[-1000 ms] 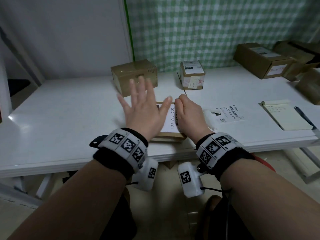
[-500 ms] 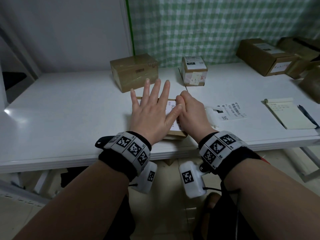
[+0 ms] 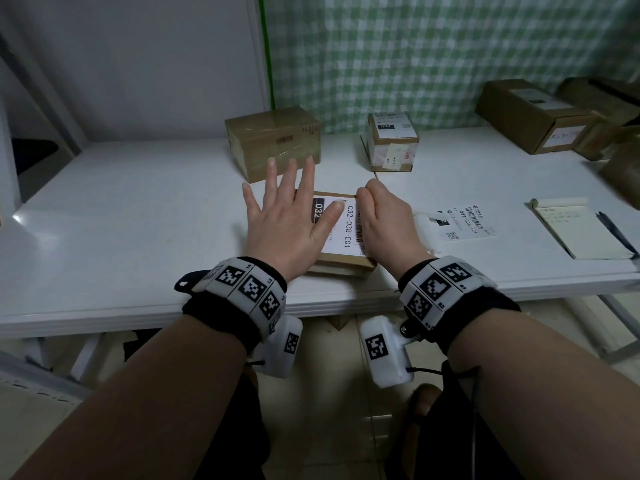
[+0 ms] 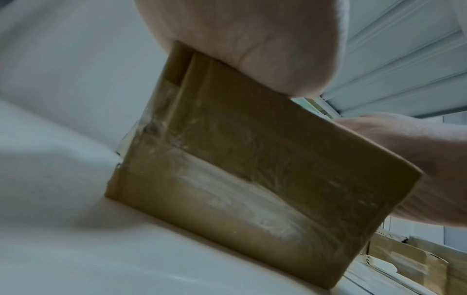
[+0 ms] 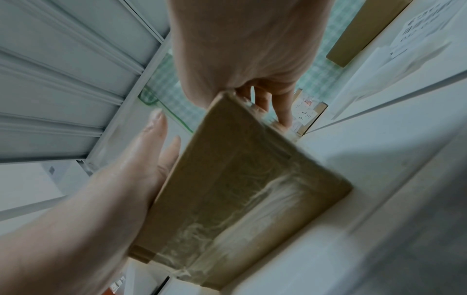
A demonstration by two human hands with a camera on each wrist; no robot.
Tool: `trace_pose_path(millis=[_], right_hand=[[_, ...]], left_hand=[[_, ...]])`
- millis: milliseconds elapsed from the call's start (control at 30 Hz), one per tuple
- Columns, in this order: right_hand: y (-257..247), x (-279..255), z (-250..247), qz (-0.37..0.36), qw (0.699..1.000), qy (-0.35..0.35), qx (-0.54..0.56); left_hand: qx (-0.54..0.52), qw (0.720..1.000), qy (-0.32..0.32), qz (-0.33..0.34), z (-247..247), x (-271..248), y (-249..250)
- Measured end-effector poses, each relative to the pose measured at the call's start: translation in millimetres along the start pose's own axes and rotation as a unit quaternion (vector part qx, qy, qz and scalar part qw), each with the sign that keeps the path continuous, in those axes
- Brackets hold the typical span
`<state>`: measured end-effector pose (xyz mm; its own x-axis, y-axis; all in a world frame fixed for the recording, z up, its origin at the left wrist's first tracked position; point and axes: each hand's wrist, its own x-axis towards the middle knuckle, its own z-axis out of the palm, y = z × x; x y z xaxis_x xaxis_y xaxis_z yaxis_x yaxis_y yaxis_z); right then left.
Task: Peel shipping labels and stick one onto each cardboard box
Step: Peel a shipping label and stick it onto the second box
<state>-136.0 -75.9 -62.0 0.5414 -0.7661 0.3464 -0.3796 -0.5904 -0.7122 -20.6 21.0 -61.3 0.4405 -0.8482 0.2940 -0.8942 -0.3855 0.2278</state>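
Fingers (image 3: pixel 292 174) flat on label (image 3: pixel 341 230) (boxed)

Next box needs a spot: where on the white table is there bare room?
The widest bare patch of the white table lies left of the left hand and the taped box. A narrower strip runs between the loose label and the notepad. The right end is crowded with stacked boxes.

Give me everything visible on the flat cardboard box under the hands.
The flat brown cardboard box lies near the white table's front edge, sealed with clear tape. A white shipping label reading 032-038-E01 covers its top. The left hand presses flat on it; the right hand, fingers curled, rests along its right edge.
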Motion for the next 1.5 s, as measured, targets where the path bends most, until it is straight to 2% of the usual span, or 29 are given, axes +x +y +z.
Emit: trace_pose_path(millis=[333,467,600,767,933,1000,1133,1200,1333,1500], right_hand=[[-2.0,1.9,0.1,0.022,1.0,-0.013,0.008],[-1.7,2.5,-1.1,0.027,0.999,-0.019,0.014],[-3.1,2.1,-1.6,0.032,0.999,-0.022,0.008],[-5.3,0.3,-4.9,0.035,0.999,-0.033,0.006],[-4.7,0.3,-6.5,0.037,0.999,-0.035,0.008],[-4.7,0.5,-6.2,0.036,0.999,-0.039,0.005],[-3.5,-0.3,-5.2,0.023,0.999,-0.041,0.007],[-2.2,-2.0,-3.9,0.011,0.999,-0.036,0.013],[1.4,-2.4,-1.0,0.006,0.999,-0.031,0.013],[2.4,-1.0,-1.0,0.002,0.999,-0.039,-0.001]], left_hand=[[-0.06,0.998,-0.019,-0.003,-0.8,-1.4,-15.3],[-0.106,0.994,-0.022,-0.032,-0.2,-0.4,-19.7],[-0.078,0.996,-0.028,-0.041,-0.8,-0.7,-20.7],[-0.099,0.991,-0.047,-0.077,-4.7,-2.3,-23.4],[-0.007,0.988,-0.077,-0.132,-20.1,8.8,-23.0],[-0.003,0.992,-0.061,-0.109,-24.4,15.4,-18.0],[-0.005,0.999,-0.04,0.021,-17.0,20.7,2.9],[0.027,0.997,-0.033,0.06,-8.1,22.0,6.7],[0.008,0.998,0.017,0.064,-6.5,26.4,4.0],[-0.05,0.997,0.014,0.056,-6.1,29.3,-1.8]])
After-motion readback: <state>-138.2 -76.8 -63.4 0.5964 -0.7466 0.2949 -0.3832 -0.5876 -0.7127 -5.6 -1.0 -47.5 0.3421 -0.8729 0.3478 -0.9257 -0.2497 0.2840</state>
